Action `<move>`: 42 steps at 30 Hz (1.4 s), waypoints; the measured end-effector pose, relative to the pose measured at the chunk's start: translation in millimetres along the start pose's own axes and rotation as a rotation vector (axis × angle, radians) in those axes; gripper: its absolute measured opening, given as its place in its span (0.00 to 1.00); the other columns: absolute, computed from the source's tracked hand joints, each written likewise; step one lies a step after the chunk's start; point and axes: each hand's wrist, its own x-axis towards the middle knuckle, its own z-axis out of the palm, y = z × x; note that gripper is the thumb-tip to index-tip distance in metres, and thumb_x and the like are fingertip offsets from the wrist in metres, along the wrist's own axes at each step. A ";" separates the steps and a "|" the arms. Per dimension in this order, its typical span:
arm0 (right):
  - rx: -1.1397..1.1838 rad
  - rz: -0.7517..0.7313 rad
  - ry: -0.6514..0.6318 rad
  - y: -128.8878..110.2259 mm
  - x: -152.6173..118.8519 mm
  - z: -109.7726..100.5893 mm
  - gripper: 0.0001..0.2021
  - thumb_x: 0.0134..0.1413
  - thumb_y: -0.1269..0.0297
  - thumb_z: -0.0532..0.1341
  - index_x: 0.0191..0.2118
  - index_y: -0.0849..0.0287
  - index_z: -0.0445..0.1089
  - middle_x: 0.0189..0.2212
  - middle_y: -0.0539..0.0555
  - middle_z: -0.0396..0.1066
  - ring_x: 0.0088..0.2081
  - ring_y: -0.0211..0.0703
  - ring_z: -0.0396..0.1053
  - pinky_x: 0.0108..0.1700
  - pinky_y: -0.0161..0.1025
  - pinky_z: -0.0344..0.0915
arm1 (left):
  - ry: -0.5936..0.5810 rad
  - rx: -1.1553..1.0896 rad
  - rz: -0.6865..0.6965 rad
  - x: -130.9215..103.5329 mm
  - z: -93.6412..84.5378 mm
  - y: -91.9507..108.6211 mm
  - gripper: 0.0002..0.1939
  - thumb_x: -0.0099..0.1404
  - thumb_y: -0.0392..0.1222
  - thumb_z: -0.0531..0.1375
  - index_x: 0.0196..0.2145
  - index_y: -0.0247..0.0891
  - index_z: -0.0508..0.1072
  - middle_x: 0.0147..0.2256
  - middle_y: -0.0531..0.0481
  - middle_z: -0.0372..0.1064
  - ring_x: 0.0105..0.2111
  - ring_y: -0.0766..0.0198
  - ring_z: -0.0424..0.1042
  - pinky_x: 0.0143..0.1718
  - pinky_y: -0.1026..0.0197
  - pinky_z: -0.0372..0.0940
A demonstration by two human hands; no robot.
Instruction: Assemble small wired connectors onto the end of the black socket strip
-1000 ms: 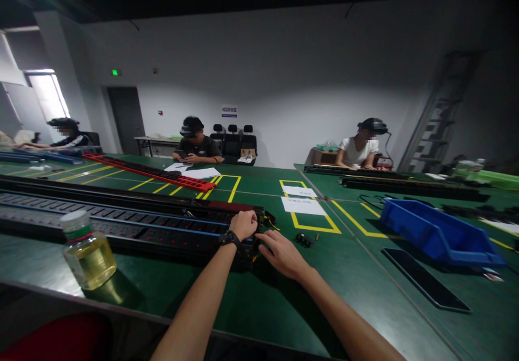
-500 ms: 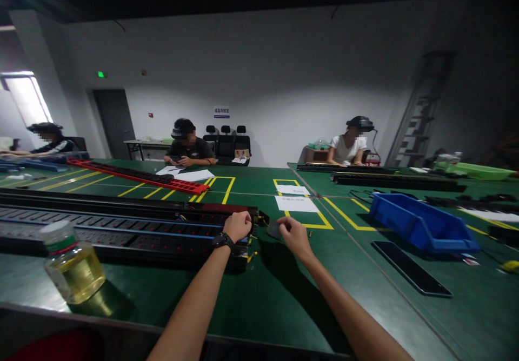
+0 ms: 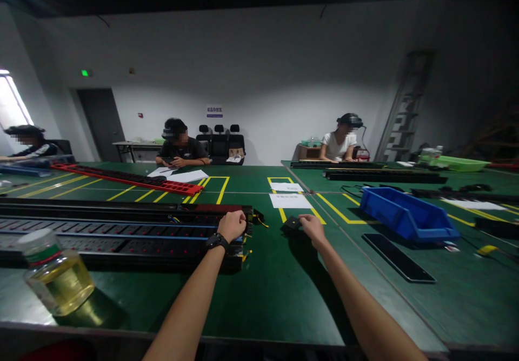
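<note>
My left hand (image 3: 232, 225) rests fisted on the power strip's (image 3: 121, 236) end. My right hand (image 3: 313, 225) pinches the small black part (image 3: 291, 224) on the table (image 3: 275, 291); I grip its edges firmly.

View from my seat at the green desk (image 3: 275, 296), with the blue bin (image 3: 405, 221) as landmark. A flat black slab (image 3: 397, 257) lies just in front of the bin. Two white sheets (image 3: 290, 200) sit left of it, inside yellow floor-style markings. Far left of the bin, near the desk's front edge, stands a jar of yellow liquid (image 3: 54, 272). Beyond the bin sits a person in a white shirt (image 3: 339, 144).
</note>
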 end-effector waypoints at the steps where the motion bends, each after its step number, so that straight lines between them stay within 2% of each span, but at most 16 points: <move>1: -0.019 0.038 -0.065 -3.0 -1.1 -0.7 0.18 0.56 0.66 0.55 0.41 0.61 0.82 0.38 0.59 0.82 0.39 0.47 0.77 0.38 0.36 0.68 | 0.001 0.001 -0.002 0.1 0.3 0.0 0.13 0.67 0.37 0.56 0.41 0.45 0.81 0.40 0.47 0.82 0.41 0.57 0.80 0.41 0.62 0.69; 4: -0.141 0.109 -0.220 -12.3 -5.7 -5.5 0.17 0.60 0.65 0.56 0.44 0.60 0.82 0.46 0.62 0.81 0.46 0.50 0.77 0.44 0.38 0.68 | 0.005 0.005 -0.006 0.4 1.5 -0.2 0.12 0.66 0.37 0.57 0.41 0.44 0.81 0.39 0.47 0.82 0.40 0.57 0.80 0.41 0.62 0.69; 10: -0.282 0.120 -0.308 -21.9 -15.4 -11.4 0.17 0.64 0.58 0.57 0.48 0.60 0.80 0.45 0.65 0.80 0.45 0.55 0.77 0.42 0.42 0.66 | 0.014 0.004 -0.005 0.1 2.8 -0.7 0.12 0.67 0.37 0.57 0.40 0.45 0.80 0.39 0.47 0.82 0.40 0.57 0.80 0.43 0.60 0.69; 14: -0.368 0.044 -0.322 -23.0 -19.6 -12.0 0.17 0.64 0.60 0.57 0.44 0.63 0.81 0.44 0.68 0.78 0.44 0.55 0.76 0.41 0.42 0.64 | 0.020 -0.007 0.000 -0.4 3.9 -1.0 0.12 0.66 0.37 0.57 0.40 0.45 0.81 0.40 0.47 0.82 0.41 0.56 0.80 0.43 0.60 0.69; 18: -0.457 -0.061 -0.292 -30.6 -25.2 -13.5 0.15 0.64 0.64 0.57 0.42 0.62 0.81 0.42 0.67 0.76 0.44 0.52 0.75 0.43 0.41 0.64 | 0.026 -0.031 -0.006 -0.3 5.9 -1.6 0.12 0.65 0.37 0.57 0.40 0.44 0.81 0.40 0.46 0.82 0.41 0.55 0.80 0.44 0.58 0.70; 20: -0.462 -0.148 -0.225 -43.8 -31.8 -11.8 0.15 0.65 0.65 0.56 0.45 0.61 0.80 0.42 0.65 0.75 0.44 0.51 0.74 0.45 0.41 0.65 | 0.028 -0.051 -0.010 0.2 6.9 -2.2 0.12 0.65 0.37 0.58 0.40 0.44 0.81 0.39 0.45 0.82 0.41 0.55 0.80 0.44 0.58 0.70; 22: -0.373 -0.286 -0.188 -64.6 -42.9 -6.0 0.15 0.66 0.63 0.56 0.48 0.59 0.79 0.44 0.62 0.74 0.45 0.49 0.73 0.47 0.40 0.65 | 0.033 -0.078 -0.017 1.1 8.0 -3.3 0.11 0.65 0.37 0.58 0.39 0.44 0.82 0.39 0.46 0.82 0.41 0.55 0.80 0.45 0.59 0.70; 24: -0.220 -0.460 -0.262 -90.6 -58.0 4.0 0.15 0.69 0.62 0.55 0.48 0.57 0.79 0.43 0.58 0.74 0.44 0.46 0.73 0.47 0.38 0.66 | 0.044 -0.111 -0.026 2.3 9.1 -5.0 0.12 0.65 0.36 0.58 0.39 0.44 0.82 0.39 0.46 0.82 0.41 0.56 0.80 0.45 0.60 0.70; 26: -0.182 -0.598 -0.343 -117.1 -74.0 16.1 0.14 0.69 0.60 0.56 0.47 0.56 0.79 0.43 0.57 0.74 0.44 0.46 0.73 0.48 0.38 0.66 | 0.063 -0.148 -0.033 3.7 10.3 -7.0 0.12 0.65 0.36 0.58 0.40 0.45 0.82 0.40 0.47 0.83 0.42 0.58 0.80 0.46 0.61 0.69; 28: -0.298 -0.673 -0.389 -140.2 -86.1 27.4 0.12 0.66 0.60 0.59 0.45 0.57 0.79 0.44 0.59 0.75 0.47 0.50 0.73 0.47 0.40 0.66 | 0.081 -0.184 -0.032 5.0 11.3 -9.1 0.12 0.66 0.35 0.58 0.40 0.44 0.82 0.40 0.48 0.83 0.43 0.59 0.80 0.46 0.62 0.69; 32: -0.501 -0.742 -0.465 -167.5 -91.5 40.1 0.11 0.61 0.73 0.58 0.41 0.61 0.80 0.43 0.63 0.77 0.48 0.53 0.73 0.47 0.41 0.65 | 0.111 -0.247 -0.030 7.4 12.8 -12.5 0.10 0.65 0.34 0.60 0.38 0.43 0.81 0.38 0.48 0.82 0.41 0.60 0.80 0.45 0.63 0.69; 37: -0.376 -0.739 -0.456 -169.3 -87.1 46.9 0.10 0.62 0.71 0.59 0.39 0.60 0.80 0.42 0.61 0.77 0.45 0.49 0.73 0.45 0.39 0.65 | 0.171 -0.316 -0.053 10.6 15.6 -16.0 0.09 0.66 0.33 0.59 0.38 0.40 0.80 0.38 0.47 0.82 0.40 0.61 0.79 0.43 0.63 0.69; 42: 0.006 -0.631 -0.425 -147.7 -76.0 50.5 0.10 0.64 0.64 0.60 0.37 0.58 0.78 0.37 0.56 0.77 0.39 0.44 0.73 0.42 0.37 0.64 | 0.193 -0.341 -0.061 10.4 18.0 -17.3 0.08 0.65 0.33 0.60 0.37 0.40 0.80 0.37 0.47 0.82 0.39 0.61 0.79 0.42 0.64 0.68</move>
